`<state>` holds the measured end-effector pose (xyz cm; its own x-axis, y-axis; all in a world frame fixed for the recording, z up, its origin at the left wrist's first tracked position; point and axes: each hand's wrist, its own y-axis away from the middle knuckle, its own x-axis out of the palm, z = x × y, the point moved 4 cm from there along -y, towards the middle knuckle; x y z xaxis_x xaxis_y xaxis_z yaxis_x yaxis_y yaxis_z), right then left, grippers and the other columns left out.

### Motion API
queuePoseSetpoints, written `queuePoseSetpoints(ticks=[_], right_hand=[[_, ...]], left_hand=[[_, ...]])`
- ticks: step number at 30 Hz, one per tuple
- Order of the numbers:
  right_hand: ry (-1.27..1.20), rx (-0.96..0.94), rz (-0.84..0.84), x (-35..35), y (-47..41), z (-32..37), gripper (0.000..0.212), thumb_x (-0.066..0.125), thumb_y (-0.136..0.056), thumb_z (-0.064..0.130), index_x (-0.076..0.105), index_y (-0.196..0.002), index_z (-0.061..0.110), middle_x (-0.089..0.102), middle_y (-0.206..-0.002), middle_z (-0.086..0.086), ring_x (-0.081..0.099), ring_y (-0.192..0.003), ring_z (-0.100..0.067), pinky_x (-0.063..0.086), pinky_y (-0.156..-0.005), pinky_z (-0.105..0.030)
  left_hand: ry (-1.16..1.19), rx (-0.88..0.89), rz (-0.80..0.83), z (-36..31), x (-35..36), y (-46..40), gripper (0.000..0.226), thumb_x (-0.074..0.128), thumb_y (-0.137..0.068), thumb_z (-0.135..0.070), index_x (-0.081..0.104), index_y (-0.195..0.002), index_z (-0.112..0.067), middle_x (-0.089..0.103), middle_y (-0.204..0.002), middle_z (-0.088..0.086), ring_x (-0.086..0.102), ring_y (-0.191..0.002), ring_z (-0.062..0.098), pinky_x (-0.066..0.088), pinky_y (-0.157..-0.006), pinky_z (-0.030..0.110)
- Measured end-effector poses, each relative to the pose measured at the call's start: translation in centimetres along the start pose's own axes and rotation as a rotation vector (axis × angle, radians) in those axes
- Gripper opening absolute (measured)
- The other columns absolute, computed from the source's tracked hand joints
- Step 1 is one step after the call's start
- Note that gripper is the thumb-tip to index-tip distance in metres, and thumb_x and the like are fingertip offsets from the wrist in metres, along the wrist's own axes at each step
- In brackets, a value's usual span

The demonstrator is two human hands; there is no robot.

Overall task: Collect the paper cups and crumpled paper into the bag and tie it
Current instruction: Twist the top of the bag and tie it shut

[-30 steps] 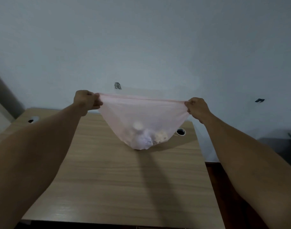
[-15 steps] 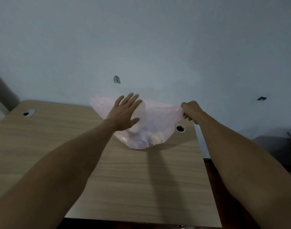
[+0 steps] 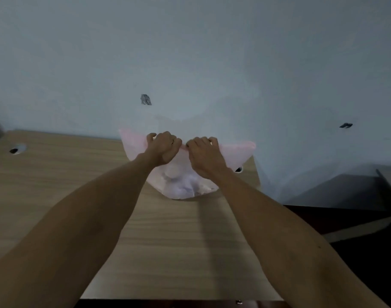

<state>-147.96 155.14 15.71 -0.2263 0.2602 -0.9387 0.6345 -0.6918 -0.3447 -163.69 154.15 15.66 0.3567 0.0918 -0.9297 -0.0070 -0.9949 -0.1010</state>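
A thin pale pink plastic bag [image 3: 236,153] hangs over the far part of the wooden table [image 3: 172,241], its bottom resting near the table top. White crumpled paper and pale cup shapes [image 3: 183,185] show faintly through its lower part. My left hand [image 3: 164,148] and my right hand [image 3: 204,155] both grip the bag's top edge near its middle, fingers curled, almost touching each other. The bag's two top corners stick out to the left and right of my hands.
A grey wall stands just behind the table. Round cable holes sit at the table's far left [image 3: 16,150] and far right [image 3: 239,169]. Right of the table the dark floor and a low grey surface [image 3: 345,187] are in view.
My left hand, flat against the bag half a second ago, now grips its top edge. My right hand has slid from the right corner to the middle, beside the left.
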Motion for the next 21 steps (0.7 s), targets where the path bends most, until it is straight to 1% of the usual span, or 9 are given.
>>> queuePoseSetpoints(ticks=[2,5,6,8,9,13,16,19,21], right_hand=[[0.045,0.083,0.067,0.8,-0.2,-0.1,0.017,0.041,-0.095,0.009,0.056,-0.099,0.015,0.063,-0.095,-0.006,0.055,-0.090,-0.031,0.032,-0.087,-0.044],[-0.133,0.164,0.189,1.4,-1.8,-0.8,0.023,0.035,-0.102,0.016,0.058,-0.101,0.013,0.067,-0.095,-0.007,0.058,-0.092,-0.032,0.034,-0.090,-0.044],[-0.251,0.218,0.220,1.7,-2.3,-1.2,0.027,0.034,-0.103,0.018,0.060,-0.103,0.012,0.069,-0.100,-0.007,0.060,-0.095,-0.031,0.033,-0.094,-0.044],[-0.444,0.310,0.261,2.2,-3.0,-1.5,0.030,0.035,-0.104,0.021,0.064,-0.104,0.013,0.070,-0.108,-0.004,0.061,-0.100,-0.028,0.033,-0.099,-0.043],[-0.463,0.310,0.254,2.3,-3.0,-1.6,0.029,0.036,-0.103,0.022,0.064,-0.105,0.014,0.070,-0.107,-0.003,0.062,-0.101,-0.027,0.034,-0.099,-0.043],[0.029,-0.026,-0.026,2.3,-0.5,-0.5,0.031,0.045,-0.096,0.031,0.062,-0.117,0.014,0.063,-0.109,-0.007,0.055,-0.103,-0.031,0.037,-0.095,-0.047],[0.125,-0.133,-0.100,3.8,1.9,0.9,0.020,0.049,-0.090,0.015,0.064,-0.101,0.010,0.062,-0.095,-0.010,0.056,-0.096,-0.033,0.036,-0.099,-0.049],[0.134,0.043,-0.023,4.7,1.6,0.6,0.021,0.043,-0.088,0.014,0.063,-0.086,0.012,0.065,-0.080,-0.010,0.059,-0.082,-0.032,0.037,-0.090,-0.047],[0.041,0.102,0.059,4.8,0.2,0.2,0.022,0.042,-0.094,0.018,0.062,-0.086,0.013,0.069,-0.084,-0.009,0.062,-0.082,-0.033,0.036,-0.084,-0.045]], left_hand=[[-0.019,0.041,-0.038,0.7,-0.2,0.7,0.031,0.031,-0.098,-0.036,0.054,-0.086,-0.020,0.058,-0.102,0.008,0.055,-0.107,0.026,0.020,-0.113,0.047],[-0.293,0.237,-0.144,1.3,0.6,2.0,0.053,0.047,-0.090,-0.044,0.055,-0.130,-0.010,0.058,-0.127,0.009,0.055,-0.119,0.027,0.021,-0.116,0.049],[-0.354,0.290,-0.168,1.2,1.2,2.3,0.049,0.051,-0.091,-0.040,0.058,-0.129,-0.010,0.061,-0.123,0.009,0.057,-0.116,0.028,0.022,-0.115,0.050],[-0.389,0.304,-0.171,1.2,2.4,2.7,0.022,0.052,-0.093,-0.026,0.067,-0.101,-0.012,0.065,-0.098,0.007,0.062,-0.099,0.030,0.025,-0.114,0.053],[-0.382,0.259,-0.168,1.3,2.8,2.7,0.022,0.047,-0.095,-0.023,0.066,-0.090,-0.013,0.063,-0.089,0.007,0.063,-0.093,0.030,0.025,-0.113,0.054],[-0.186,-0.028,-0.071,1.8,3.8,1.7,0.055,0.018,-0.096,-0.041,0.066,-0.086,-0.015,0.064,-0.098,0.007,0.061,-0.103,0.027,0.019,-0.111,0.048],[0.040,-0.151,0.008,1.6,3.9,0.7,0.038,0.033,-0.101,-0.035,0.059,-0.081,-0.015,0.062,-0.101,0.010,0.058,-0.106,0.025,0.020,-0.110,0.045],[-0.099,0.040,-0.106,1.0,3.4,1.4,0.034,0.036,-0.094,-0.038,0.060,-0.091,-0.013,0.059,-0.105,0.008,0.056,-0.106,0.027,0.023,-0.113,0.048],[-0.282,0.235,-0.212,0.9,3.6,2.4,0.035,0.045,-0.091,-0.037,0.063,-0.106,-0.012,0.060,-0.111,0.007,0.057,-0.108,0.027,0.024,-0.113,0.048]])
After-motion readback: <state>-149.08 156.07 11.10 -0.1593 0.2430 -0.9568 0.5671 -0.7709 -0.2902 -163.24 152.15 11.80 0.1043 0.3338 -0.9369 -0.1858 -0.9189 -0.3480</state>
